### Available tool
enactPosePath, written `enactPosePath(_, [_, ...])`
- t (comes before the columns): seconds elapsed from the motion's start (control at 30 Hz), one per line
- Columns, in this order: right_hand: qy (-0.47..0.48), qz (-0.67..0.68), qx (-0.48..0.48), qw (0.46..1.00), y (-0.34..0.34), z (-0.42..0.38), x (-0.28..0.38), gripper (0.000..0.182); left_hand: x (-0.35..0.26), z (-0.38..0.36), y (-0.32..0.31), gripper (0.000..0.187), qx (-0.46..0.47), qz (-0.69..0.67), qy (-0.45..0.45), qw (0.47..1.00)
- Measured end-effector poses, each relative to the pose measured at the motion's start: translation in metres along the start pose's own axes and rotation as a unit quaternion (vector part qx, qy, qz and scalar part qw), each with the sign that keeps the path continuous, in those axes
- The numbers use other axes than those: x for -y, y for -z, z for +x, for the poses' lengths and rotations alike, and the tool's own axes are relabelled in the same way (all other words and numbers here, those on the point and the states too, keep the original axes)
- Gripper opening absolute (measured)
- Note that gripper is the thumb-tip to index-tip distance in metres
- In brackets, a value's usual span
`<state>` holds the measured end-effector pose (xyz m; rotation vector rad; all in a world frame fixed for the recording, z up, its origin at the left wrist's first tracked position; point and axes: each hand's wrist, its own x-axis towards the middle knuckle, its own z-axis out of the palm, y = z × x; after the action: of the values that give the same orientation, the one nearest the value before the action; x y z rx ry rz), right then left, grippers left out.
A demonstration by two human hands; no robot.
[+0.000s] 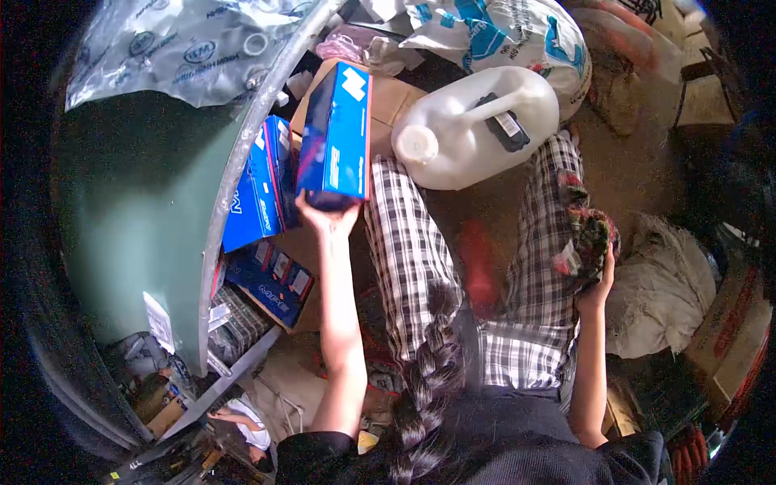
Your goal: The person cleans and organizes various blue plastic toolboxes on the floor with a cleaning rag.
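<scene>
My left hand [327, 217] is closed on the lower end of a blue cardboard box [347, 133] with white print, holding it up in front of my left knee. Beside it stands another blue box [259, 190], and a third, darker blue box [273, 283] lies lower down. In my right hand [596, 283] is a bunched dark cloth [588, 238] with red and green patches, held against my right thigh. Its fingers are partly hidden by the cloth. A translucent plastic jug [461, 129] with a white cap lies tilted between my knees.
A green table [145, 210] with a metal rim runs along the left, with plastic sheeting [186, 56] over its far part. White printed sacks [525, 40] sit ahead. A woven sack [663, 291] and cardboard [731, 323] are at right. Another person [246, 420] is at lower left.
</scene>
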<state>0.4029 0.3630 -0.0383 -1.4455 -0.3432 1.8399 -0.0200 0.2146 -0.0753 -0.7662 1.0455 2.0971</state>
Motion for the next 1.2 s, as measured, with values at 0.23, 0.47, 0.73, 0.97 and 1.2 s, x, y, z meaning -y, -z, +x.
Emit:
enactPosePath(0.23, [0.014, -0.04, -0.042, 0.998, 0.001, -0.001, 0.001, 0.048, 0.009, 0.106, -0.06, 0.058, 0.043, 0.11, 0.022, 0.993])
enactPosePath(0.47, [-0.04, 0.011, 0.069, 0.997, 0.01, 0.006, 0.005, 0.048, 0.033, 0.189, -0.003, 0.056, 0.128, 0.135, 0.005, 0.983])
enactPosePath(0.73, [0.003, -0.015, 0.03, 0.999, 0.008, 0.008, 0.005, 0.048, 0.045, 0.181, 0.044, 0.064, 0.074, 0.213, -0.044, 0.973])
enactPosePath(0.97, [0.072, -0.087, 0.036, 0.993, 0.012, 0.018, 0.001, 0.051, 0.061, 0.08, 0.107, 0.074, 0.168, 0.401, -0.074, 0.897])
enactPosePath(1.2, [0.127, -0.149, 0.058, 0.979, -0.009, 0.026, -0.004, 0.055, 0.036, -0.164, 0.137, 0.064, 0.286, 0.659, -0.257, 0.646])
